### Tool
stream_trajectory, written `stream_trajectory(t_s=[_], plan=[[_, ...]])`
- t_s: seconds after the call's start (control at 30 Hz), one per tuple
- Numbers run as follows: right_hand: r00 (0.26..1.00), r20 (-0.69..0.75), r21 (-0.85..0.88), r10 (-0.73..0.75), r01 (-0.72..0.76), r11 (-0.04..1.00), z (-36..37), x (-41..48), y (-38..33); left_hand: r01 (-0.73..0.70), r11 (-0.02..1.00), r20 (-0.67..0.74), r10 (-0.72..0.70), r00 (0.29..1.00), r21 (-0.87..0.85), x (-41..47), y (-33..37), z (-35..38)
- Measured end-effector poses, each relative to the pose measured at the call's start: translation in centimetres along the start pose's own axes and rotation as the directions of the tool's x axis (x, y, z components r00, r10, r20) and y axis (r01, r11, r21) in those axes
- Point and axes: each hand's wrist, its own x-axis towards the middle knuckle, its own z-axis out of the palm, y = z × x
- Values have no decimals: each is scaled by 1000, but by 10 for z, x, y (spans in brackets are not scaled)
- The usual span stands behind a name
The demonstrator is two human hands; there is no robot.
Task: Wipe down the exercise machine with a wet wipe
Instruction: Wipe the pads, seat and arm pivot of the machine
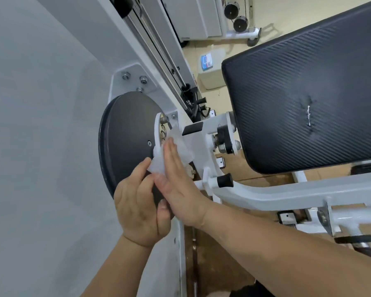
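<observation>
Room: pale grey wall panel (41, 125) fills the left side; tan floor (234, 50) shows at upper right.

Exercise machine, left to right: a white upright (135, 79) with bolts, slanting across the view. Below it is a dark round disc (126, 133) on edge, and a white hub bracket (198, 139) sits just beside the disc's right face.

Left hand (139, 209): at the disc's lower rim, back to the camera, fingers curled. The thumb lies across the dark edge and the forefinger tip reaches the lower corner of the wet wipe (180, 144). Cannot tell whether it grips the rim or the wipe.

Wet wipe: white and crumpled, spread over the junction of disc and hub bracket.

Right hand (178, 185): flat, fingers straight and pressed together, pushing the wipe against the bracket.

Further right: a black rubber stopper (224, 180) on a peg, and a white frame tube (287, 196) running to the right edge. Above it is a black ribbed seat pad (308, 93), with a small tear in its cover.

Background: a white jug (210, 67) with a blue label stands on the floor. Two black pulleys (236, 16) are on a second white machine, well apart from the hands.
</observation>
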Motion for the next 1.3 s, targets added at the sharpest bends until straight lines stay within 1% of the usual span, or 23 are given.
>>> stream_trajectory(t_s=[0.03,0.1,0.17,0.23,0.27,0.33,0.43,0.53,0.63,0.7,0.83,0.9,1.0,1.07,1.17,1.23,1.3], plan=[[999,38,-9,12,-12,1000,2,-11,8,-3,1000,-14,3,1000,0,0,1,-1],[993,79,-5,91,-91,996,2,-19,19,-11,1000,-18,10,1000,-16,-1,2,-1],[981,58,36,186,-188,981,0,-8,12,-14,1000,-3,14,1000,-20,-1,3,-3],[970,7,94,243,-242,966,2,5,-4,-8,1000,14,8,1000,-5,0,3,-3],[969,-12,106,248,-245,964,4,7,-11,-3,1000,20,3,1000,1,0,2,-2],[978,-31,99,206,-202,974,9,2,-15,4,1000,17,-4,1000,2,-1,2,-2],[986,-17,80,167,-165,983,16,-20,-4,-4,1000,0,4,1000,9,-1,2,-1],[967,-15,48,255,-254,966,19,-23,10,-21,1000,-2,21,1000,10,-2,3,-1],[942,-44,128,332,-324,937,13,-5,-1,-20,1000,7,20,1000,19,-1,2,-1],[952,-50,124,301,-294,948,14,-7,-6,-26,1000,-4,26,1000,8,-1,1,-1],[993,-18,44,117,-117,992,24,-42,6,-32,999,-25,32,999,1,-3,1,-1],[996,-39,75,81,-78,994,22,-38,6,-28,1000,-19,28,999,-3,-4,0,0],[993,-106,131,42,-28,991,13,-5,-11,-16,999,13,16,1000,-34,-2,-4,0],[987,-144,164,77,-53,985,0,20,-24,-11,999,23,12,1000,-34,-2,-2,-1],[973,-143,162,184,-160,974,-14,45,-23,-23,1000,-7,23,1000,-8,-4,1,-1],[974,-131,113,184,-170,979,-8,40,-19,-37,999,-20,36,999,-8,-5,0,1],[984,-93,102,154,-144,984,2,20,-15,-50,999,-33,49,998,-17,-6,-2,2]])
